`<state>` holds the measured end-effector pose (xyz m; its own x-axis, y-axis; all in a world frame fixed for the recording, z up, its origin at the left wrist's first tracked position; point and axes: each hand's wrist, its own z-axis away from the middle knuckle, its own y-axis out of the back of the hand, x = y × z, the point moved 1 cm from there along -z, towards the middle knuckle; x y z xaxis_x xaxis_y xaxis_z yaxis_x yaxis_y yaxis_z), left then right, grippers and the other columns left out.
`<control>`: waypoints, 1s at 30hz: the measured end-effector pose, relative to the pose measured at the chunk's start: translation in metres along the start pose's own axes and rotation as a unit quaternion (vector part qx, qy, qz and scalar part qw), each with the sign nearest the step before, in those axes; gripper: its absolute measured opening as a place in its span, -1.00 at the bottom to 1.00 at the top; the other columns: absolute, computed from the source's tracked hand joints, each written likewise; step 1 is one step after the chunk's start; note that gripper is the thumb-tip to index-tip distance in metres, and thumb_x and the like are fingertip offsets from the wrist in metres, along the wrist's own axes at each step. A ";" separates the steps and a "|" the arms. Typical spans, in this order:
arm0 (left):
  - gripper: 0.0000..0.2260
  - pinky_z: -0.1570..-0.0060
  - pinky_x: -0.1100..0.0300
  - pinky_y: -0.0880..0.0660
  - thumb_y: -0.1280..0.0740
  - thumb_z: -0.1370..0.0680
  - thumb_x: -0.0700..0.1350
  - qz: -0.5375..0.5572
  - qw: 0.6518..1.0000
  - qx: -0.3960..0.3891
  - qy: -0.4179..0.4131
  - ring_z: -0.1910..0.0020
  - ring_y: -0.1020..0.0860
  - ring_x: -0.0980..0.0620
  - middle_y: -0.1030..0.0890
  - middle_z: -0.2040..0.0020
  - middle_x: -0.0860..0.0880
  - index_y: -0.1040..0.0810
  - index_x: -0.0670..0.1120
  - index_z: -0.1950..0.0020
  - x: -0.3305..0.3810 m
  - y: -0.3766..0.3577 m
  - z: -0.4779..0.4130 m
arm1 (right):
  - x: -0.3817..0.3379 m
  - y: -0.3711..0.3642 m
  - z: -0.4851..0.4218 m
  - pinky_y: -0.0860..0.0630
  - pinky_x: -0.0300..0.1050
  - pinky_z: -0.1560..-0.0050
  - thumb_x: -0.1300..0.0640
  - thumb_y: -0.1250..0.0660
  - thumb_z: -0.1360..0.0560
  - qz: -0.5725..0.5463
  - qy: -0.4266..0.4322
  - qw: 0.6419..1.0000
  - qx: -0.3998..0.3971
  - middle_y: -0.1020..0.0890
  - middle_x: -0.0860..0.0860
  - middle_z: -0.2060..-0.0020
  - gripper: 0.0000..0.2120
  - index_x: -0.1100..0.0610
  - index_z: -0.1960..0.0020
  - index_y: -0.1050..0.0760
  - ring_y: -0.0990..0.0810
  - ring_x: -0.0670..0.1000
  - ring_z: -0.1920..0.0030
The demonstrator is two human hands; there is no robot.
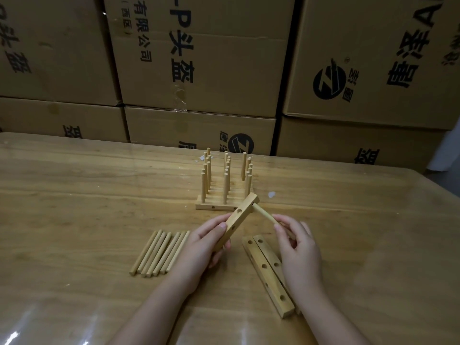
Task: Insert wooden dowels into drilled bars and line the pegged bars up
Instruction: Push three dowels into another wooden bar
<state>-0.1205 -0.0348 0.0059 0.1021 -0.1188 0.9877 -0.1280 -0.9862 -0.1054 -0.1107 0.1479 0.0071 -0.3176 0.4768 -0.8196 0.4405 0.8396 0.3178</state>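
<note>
My left hand (205,241) grips a drilled wooden bar (240,216), held tilted above the table with its far end raised. My right hand (296,241) pinches a wooden dowel (263,213) whose tip meets the far end hole of that bar. Several loose dowels (159,252) lie side by side to the left of my left hand. Two drilled bars (267,270) lie flat together under my right wrist. Behind them, several pegged bars (225,180) stand lined up, their dowels upright.
The wooden table (87,195) has a glossy clear cover. Stacked cardboard boxes (204,70) form a wall right behind its far edge. A small white scrap (271,194) lies to the right of the pegged bars.
</note>
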 end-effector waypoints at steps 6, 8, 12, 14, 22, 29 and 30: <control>-0.76 0.53 0.33 -0.27 -0.22 -0.61 -0.08 -0.019 1.000 -0.003 -0.011 0.50 -0.34 0.13 -0.52 0.33 -0.01 -0.60 0.14 -0.20 0.000 -0.001 0.002 | 0.000 0.000 0.000 -0.40 -0.45 0.28 0.13 -0.28 -0.54 0.018 0.004 1.000 0.007 -0.52 -0.15 0.13 -0.82 -0.09 -0.07 -0.57 -0.48 -0.28 0.14; -0.76 0.52 0.34 -0.29 -0.23 -0.61 -0.08 -0.025 1.000 -0.010 -0.016 0.48 -0.36 0.16 -0.51 0.35 0.01 -0.60 0.16 -0.18 0.001 -0.002 0.003 | 0.000 0.000 0.000 -0.40 -0.43 0.29 0.13 -0.28 -0.55 0.024 0.003 1.000 0.009 -0.52 -0.15 0.12 -0.81 -0.08 -0.08 -0.57 -0.49 -0.27 0.13; -0.76 0.51 0.34 -0.30 -0.22 -0.61 -0.08 -0.032 0.999 -0.007 -0.013 0.47 -0.38 0.18 -0.51 0.35 0.02 -0.59 0.17 -0.18 0.001 -0.003 0.003 | 0.000 0.000 0.000 -0.50 -0.21 0.14 0.11 -0.27 -0.54 0.047 -0.002 0.999 -0.002 -0.52 -0.19 0.13 -0.82 -0.07 -0.09 -0.57 -0.49 -0.16 0.08; -0.76 0.52 0.33 -0.28 -0.21 -0.62 -0.09 -0.023 1.000 -0.009 -0.008 0.49 -0.35 0.15 -0.51 0.34 0.00 -0.59 0.13 -0.20 0.001 -0.003 0.003 | -0.001 -0.001 0.000 -0.50 -0.04 -0.02 0.10 -0.29 -0.53 0.075 -0.005 0.997 -0.020 -0.49 -0.26 0.19 -0.83 -0.01 -0.09 -0.58 -0.47 -0.08 0.00; -0.74 0.58 0.30 -0.28 -0.13 -0.65 -0.13 -0.009 0.999 -0.030 0.015 0.56 -0.35 0.08 -0.57 0.34 -0.09 -0.56 0.02 -0.21 0.000 -0.001 0.001 | -0.004 0.003 0.000 -0.43 -0.33 0.21 0.03 -0.29 -0.50 -0.053 -0.050 0.997 0.009 -0.55 -0.16 0.16 -0.90 -0.19 0.07 -0.45 -0.54 -0.17 0.12; -0.73 0.60 0.29 -0.27 -0.14 -0.64 -0.13 -0.021 0.997 -0.068 0.007 0.60 -0.34 0.05 -0.61 0.32 -0.16 -0.62 0.05 -0.13 0.001 -0.002 0.002 | -0.011 0.005 0.003 -0.52 -0.36 0.21 0.18 -0.42 -0.45 -0.146 -0.013 0.989 -0.019 -0.65 -0.17 0.20 -0.83 -0.09 0.12 -0.56 -0.62 -0.19 0.17; -0.73 0.60 0.28 -0.27 -0.14 -0.64 -0.13 -0.016 0.998 -0.068 0.007 0.60 -0.34 0.05 -0.61 0.31 -0.17 -0.62 0.05 -0.12 0.001 -0.002 0.002 | -0.011 0.006 0.004 -0.51 -0.37 0.21 0.17 -0.42 -0.44 -0.151 -0.011 0.988 -0.017 -0.65 -0.16 0.19 -0.83 -0.10 0.12 -0.56 -0.62 -0.19 0.17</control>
<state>-0.1178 -0.0334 0.0071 0.0942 -0.0856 0.9919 -0.2576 -0.9645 -0.0587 -0.1012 0.1462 0.0163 -0.4113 0.1970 -0.8899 0.2995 0.9514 0.0722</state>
